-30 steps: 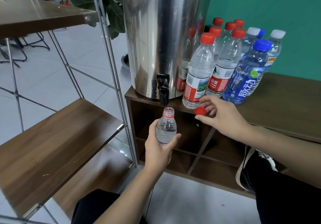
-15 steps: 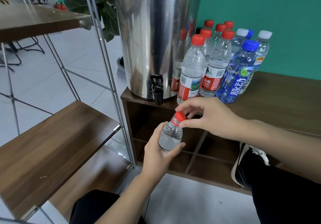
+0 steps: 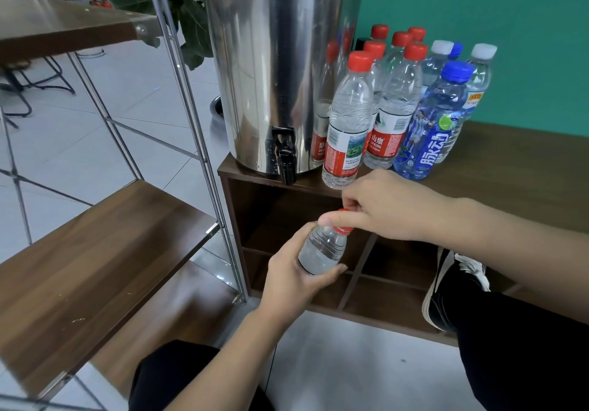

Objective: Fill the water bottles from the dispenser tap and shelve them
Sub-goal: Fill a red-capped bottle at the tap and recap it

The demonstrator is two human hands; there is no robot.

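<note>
My left hand (image 3: 296, 278) grips a small clear water bottle (image 3: 322, 253), tilted to the right, in front of the cabinet's open compartments. Over its neck my right hand (image 3: 382, 206) pinches the red cap (image 3: 343, 228), which sits on the bottle's mouth. The steel dispenser (image 3: 274, 60) stands on the cabinet top, and its black tap (image 3: 284, 155) hangs above and left of the bottle. Several capped bottles (image 3: 382, 101), red, white and blue topped, stand right of the dispenser.
A wooden cabinet (image 3: 510, 171) with open cubbies carries the dispenser and bottles. On the left stands a metal-framed rack with a lower wooden shelf (image 3: 95, 267) and an upper shelf (image 3: 63, 28). My dark-trousered leg and shoe (image 3: 455, 286) are at the right.
My right hand brought the red cap from the cabinet edge onto the bottle's mouth and now pinches it there. My left hand lowered the bottle away from the tap and tilted it.
</note>
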